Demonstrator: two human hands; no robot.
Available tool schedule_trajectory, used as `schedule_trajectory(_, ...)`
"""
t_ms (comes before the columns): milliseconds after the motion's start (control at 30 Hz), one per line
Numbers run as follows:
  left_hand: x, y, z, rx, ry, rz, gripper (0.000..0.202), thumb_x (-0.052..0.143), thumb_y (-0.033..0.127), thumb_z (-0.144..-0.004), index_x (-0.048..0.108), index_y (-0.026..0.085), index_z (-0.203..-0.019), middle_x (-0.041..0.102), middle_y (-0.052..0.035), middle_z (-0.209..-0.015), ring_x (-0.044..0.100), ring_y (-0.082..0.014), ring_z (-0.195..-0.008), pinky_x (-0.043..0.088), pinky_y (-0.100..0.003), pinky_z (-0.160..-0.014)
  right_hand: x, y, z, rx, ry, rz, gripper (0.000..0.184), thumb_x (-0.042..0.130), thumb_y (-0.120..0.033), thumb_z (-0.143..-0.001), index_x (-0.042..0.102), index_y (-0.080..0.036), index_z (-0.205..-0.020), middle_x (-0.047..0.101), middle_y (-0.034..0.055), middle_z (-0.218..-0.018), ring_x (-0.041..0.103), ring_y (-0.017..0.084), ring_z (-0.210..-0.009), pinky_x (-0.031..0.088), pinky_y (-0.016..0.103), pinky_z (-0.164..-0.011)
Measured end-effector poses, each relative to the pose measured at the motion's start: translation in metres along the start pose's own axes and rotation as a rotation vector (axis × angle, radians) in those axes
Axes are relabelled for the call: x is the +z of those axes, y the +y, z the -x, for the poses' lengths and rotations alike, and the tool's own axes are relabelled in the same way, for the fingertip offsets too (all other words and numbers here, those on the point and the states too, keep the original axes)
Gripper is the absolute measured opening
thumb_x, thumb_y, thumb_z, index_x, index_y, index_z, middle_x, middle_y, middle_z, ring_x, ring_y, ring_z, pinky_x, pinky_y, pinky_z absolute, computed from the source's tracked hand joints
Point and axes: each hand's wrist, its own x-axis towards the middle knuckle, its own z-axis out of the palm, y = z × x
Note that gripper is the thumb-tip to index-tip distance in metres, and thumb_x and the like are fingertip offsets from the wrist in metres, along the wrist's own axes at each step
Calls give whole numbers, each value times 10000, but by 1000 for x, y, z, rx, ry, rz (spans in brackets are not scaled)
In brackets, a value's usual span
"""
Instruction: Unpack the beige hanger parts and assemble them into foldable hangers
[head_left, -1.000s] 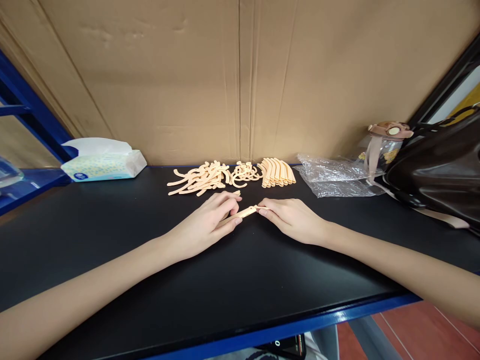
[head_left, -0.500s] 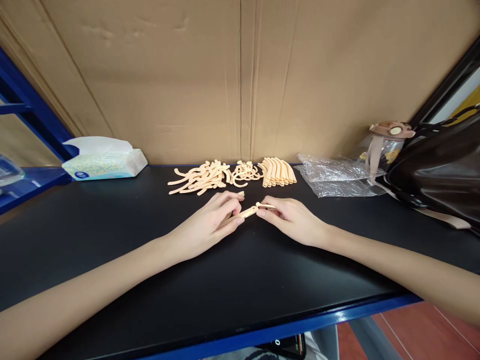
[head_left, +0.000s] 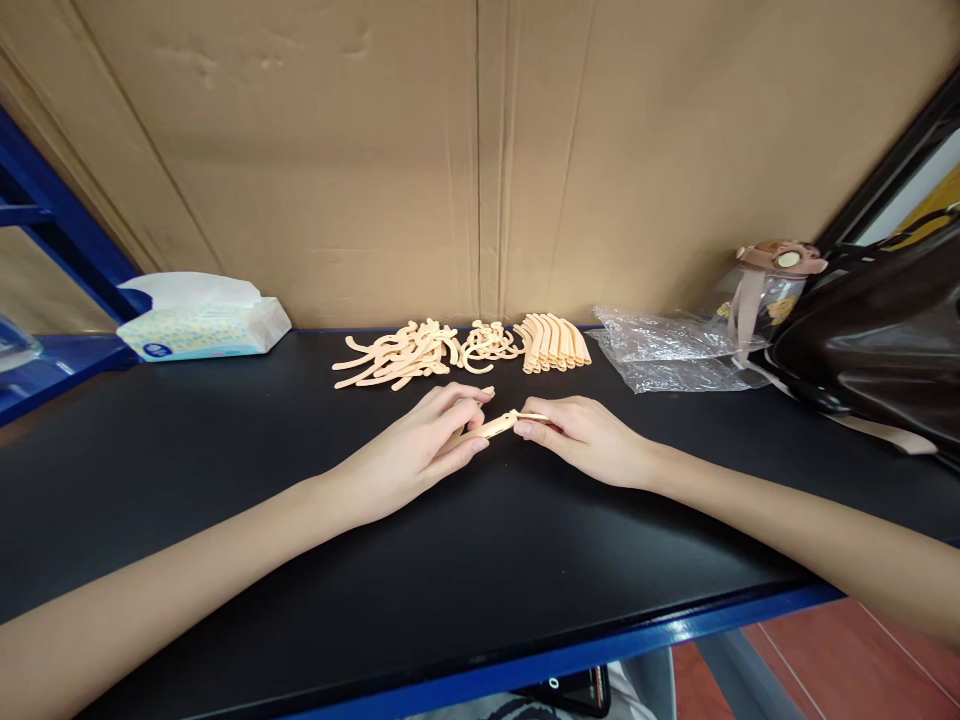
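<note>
My left hand (head_left: 431, 435) is closed on a beige hollow plastic piece (head_left: 498, 426) held just above the black table. Between the thumb and fingers of my right hand (head_left: 581, 437) is a thin beige plastic strip (head_left: 533, 416). The strip's tip meets the end of the hollow piece; how far it reaches inside cannot be made out. Beyond my hands lie a loose pile of curved beige strips (head_left: 409, 352), a smaller heap of beige curved pieces (head_left: 491, 345) and a neat stack of curved beige hollow pieces (head_left: 555, 342).
A tissue pack (head_left: 206, 318) stands at the back left. Clear plastic bags (head_left: 660, 350), a strapped drinking bottle (head_left: 776, 290) and a dark bag (head_left: 877, 330) occupy the right side. Cardboard (head_left: 300, 160) walls off the back of the black table (head_left: 450, 590). A phone (head_left: 574, 690) shows below the front edge.
The strip in my right hand has tilted slightly and now sits closer against the end of the hollow piece. My hands have barely moved otherwise.
</note>
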Motion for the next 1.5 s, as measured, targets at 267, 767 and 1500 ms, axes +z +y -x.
schedule_trajectory(267, -4, 4, 0, -12, -38, 1, 203, 354, 359, -972, 483, 216, -907, 420, -62, -1321, 391, -215, -1268, 384, -377, -1014, 0, 0, 0, -15, 22, -16, 370, 357, -489, -953, 414, -202, -727, 433, -52, -616, 411, 91, -558, 303, 229, -550)
schedule_trajectory(767, -3, 5, -2, -21, -30, -31, 186, 342, 359, -973, 456, 223, -916, 417, -60, -1314, 398, -223, -1255, 383, -381, -998, 1, -1, -2, 24, 42, -27, 383, 357, -497, -952, 436, -198, -726, 443, -54, -603, 416, 89, -547, 289, 232, -551)
schedule_trajectory(1500, 3, -5, -3, 97, -20, -79, 272, 336, 329, -982, 580, 240, -1061, 506, -46, -1258, 425, -206, -1203, 384, -372, -1027, 3, 1, -3, 15, -7, 79, 421, 298, -480, -973, 432, -187, -701, 424, -32, -620, 386, 95, -556, 281, 247, -563)
